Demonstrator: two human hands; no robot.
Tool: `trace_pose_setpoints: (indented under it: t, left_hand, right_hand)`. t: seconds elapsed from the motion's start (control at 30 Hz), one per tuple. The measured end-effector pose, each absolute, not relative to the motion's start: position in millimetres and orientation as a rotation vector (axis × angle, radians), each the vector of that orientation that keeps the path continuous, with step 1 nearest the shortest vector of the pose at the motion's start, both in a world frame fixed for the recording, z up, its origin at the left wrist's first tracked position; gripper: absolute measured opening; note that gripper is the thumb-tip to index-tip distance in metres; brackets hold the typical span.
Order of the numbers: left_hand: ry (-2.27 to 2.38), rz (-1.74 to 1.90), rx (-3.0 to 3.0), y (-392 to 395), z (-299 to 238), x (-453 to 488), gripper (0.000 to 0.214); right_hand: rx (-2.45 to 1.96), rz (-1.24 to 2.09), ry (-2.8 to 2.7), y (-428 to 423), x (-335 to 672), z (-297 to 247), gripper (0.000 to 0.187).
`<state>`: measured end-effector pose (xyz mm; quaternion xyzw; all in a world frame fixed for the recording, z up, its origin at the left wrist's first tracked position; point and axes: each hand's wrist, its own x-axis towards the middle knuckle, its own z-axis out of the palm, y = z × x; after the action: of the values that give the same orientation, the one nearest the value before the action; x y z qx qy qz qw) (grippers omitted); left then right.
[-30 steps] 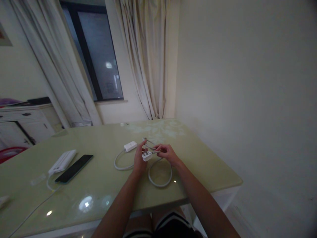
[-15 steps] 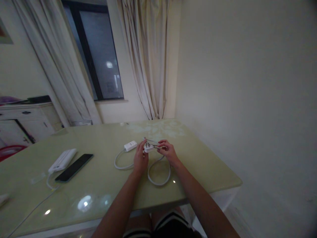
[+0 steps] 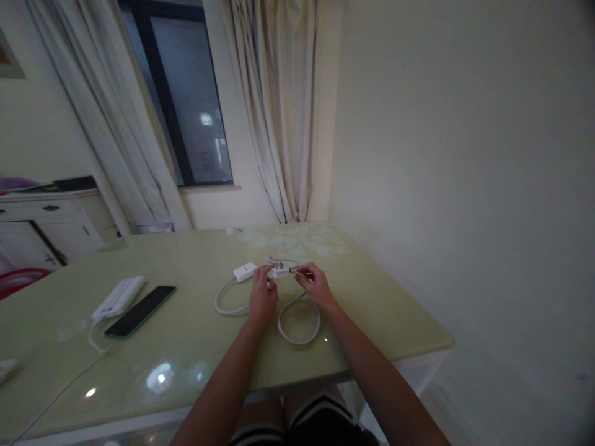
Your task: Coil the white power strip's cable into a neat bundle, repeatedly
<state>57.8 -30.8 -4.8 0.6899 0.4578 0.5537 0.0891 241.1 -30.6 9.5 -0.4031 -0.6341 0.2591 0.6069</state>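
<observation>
Both my hands meet over the far middle of a pale green glass-topped table. My left hand pinches a small white plug at the end of a thick white cable that loops on the table toward me. My right hand is closed in a pinch on a thin grey cable end right beside the plug. A small white socket block lies just left of my left hand, joined to the same cable.
A white power bank and a black phone lie at the left, with a thin white wire running to the near left edge. Curtains, a dark window and a white cabinet stand behind. A wall is on the right.
My hands carried the white plug away from me, farther up the table, and lowered it. The cable loop shifted slightly with them.
</observation>
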Motion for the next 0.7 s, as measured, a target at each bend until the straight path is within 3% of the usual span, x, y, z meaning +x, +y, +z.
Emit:
trace_pose_setpoints:
  t: [0.37,0.7]
  left_hand:
    - [1.417,1.717,2.274,-36.9,5.6,58.0,0.024]
    - [1.338,1.802,2.092,-32.7,2.9,59.5,0.005]
  right_hand:
    - [-0.966,0.668,-1.371,-28.1,243.5,8.3,0.035]
    - [-0.994,0.602,-1.407,-32.4,240.6,9.5,0.030]
